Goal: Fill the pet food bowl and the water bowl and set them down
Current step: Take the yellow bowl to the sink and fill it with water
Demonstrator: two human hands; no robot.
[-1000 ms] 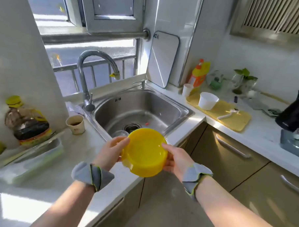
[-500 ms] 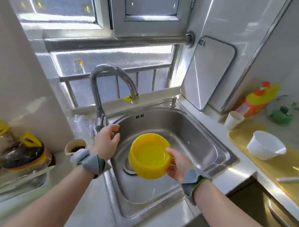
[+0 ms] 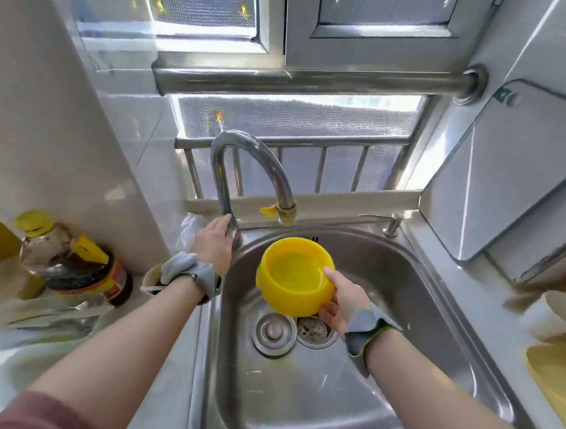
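A yellow plastic bowl (image 3: 293, 276) hangs over the steel sink (image 3: 382, 364), just below and a little in front of the spout of the curved steel tap (image 3: 245, 167). My right hand (image 3: 344, 298) grips the bowl by its right rim and underside. No stream of water shows from the spout. My left hand (image 3: 214, 242) is wrapped around the base of the tap at the sink's back left corner. Both wrists wear grey bands.
A drain plug (image 3: 272, 330) and a strainer (image 3: 314, 329) lie in the sink bottom. A dark sauce bottle (image 3: 78, 263) and a paper cup (image 3: 152, 281) stand on the left counter. A soap pump (image 3: 393, 224) and a leaning board (image 3: 503, 178) are at the right.
My view has closed in on the sink. My left hand let go of the bowl and went to the tap base. My right hand carried the bowl under the spout.
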